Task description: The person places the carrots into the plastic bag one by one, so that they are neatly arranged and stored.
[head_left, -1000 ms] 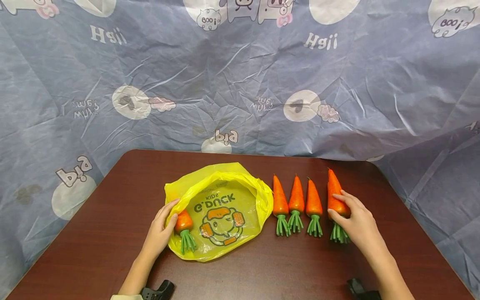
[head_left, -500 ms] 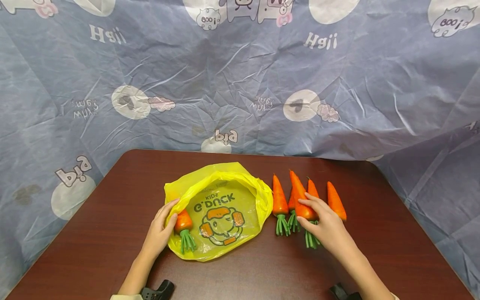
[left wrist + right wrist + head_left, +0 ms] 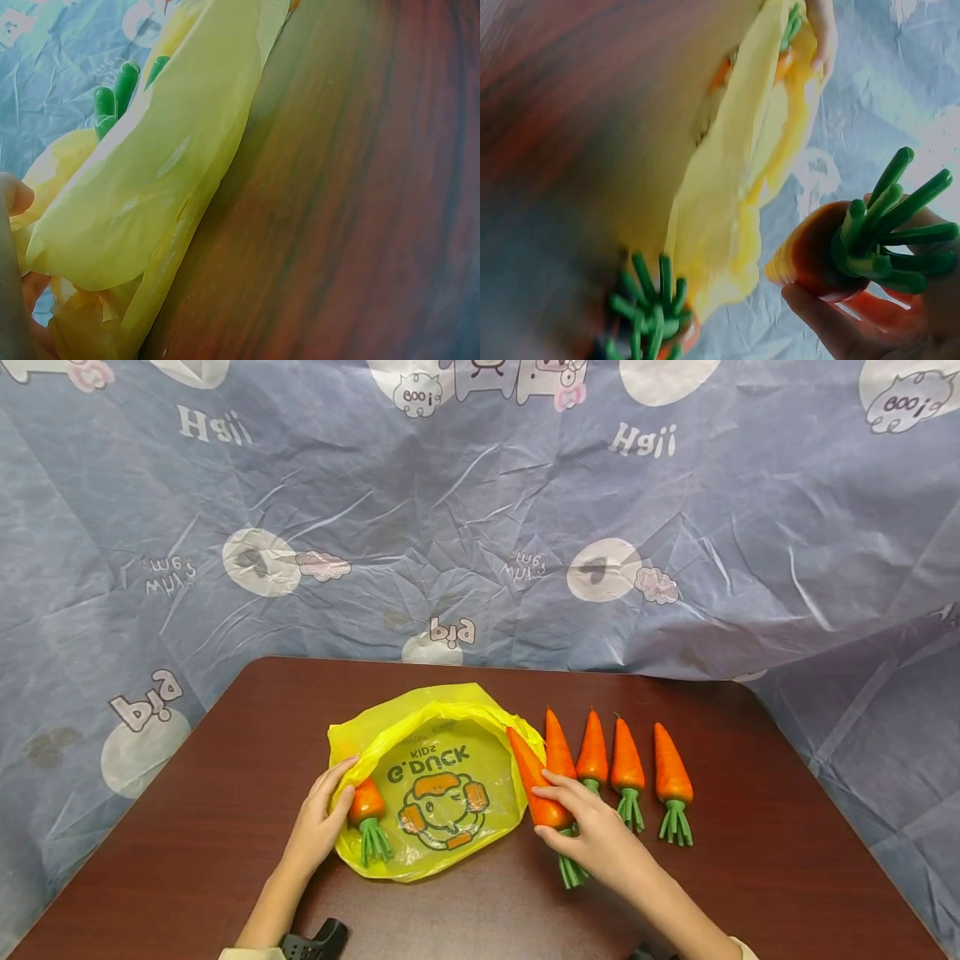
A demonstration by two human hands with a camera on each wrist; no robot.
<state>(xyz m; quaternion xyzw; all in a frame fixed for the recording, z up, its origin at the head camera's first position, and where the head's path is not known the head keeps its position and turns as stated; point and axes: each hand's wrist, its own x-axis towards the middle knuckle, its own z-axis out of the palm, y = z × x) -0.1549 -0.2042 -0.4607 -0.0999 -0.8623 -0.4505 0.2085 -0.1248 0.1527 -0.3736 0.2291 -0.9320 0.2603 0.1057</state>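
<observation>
Dark table (image 3: 487, 914) is backed by printed cloth (image 3: 450, 502); four carrots (image 3: 592, 752) are laid in a row at right, green tops toward near side, leftmost set just beside the bag's right rim and partly blocked from view by the held carrot (image 3: 540, 797). Yellow bag (image 3: 457, 712) is pinched at its left rim by the left hand (image 3: 318, 827), bagged carrot (image 3: 367, 802) seen inside at left. Held carrot is gripped near its wide end by the right hand (image 3: 592, 835), tip pointed far-left beyond the fingers, overlapping bag's right rim in head view

A wrinkled blue-grey backdrop sheet (image 3: 450, 485), printed with cartoon figures (image 3: 483, 385) and lettering (image 3: 214, 427), hangs behind a dark reddish-brown wood-grain table (image 3: 480, 914). The table has rounded far corners (image 3: 261, 670).
</observation>
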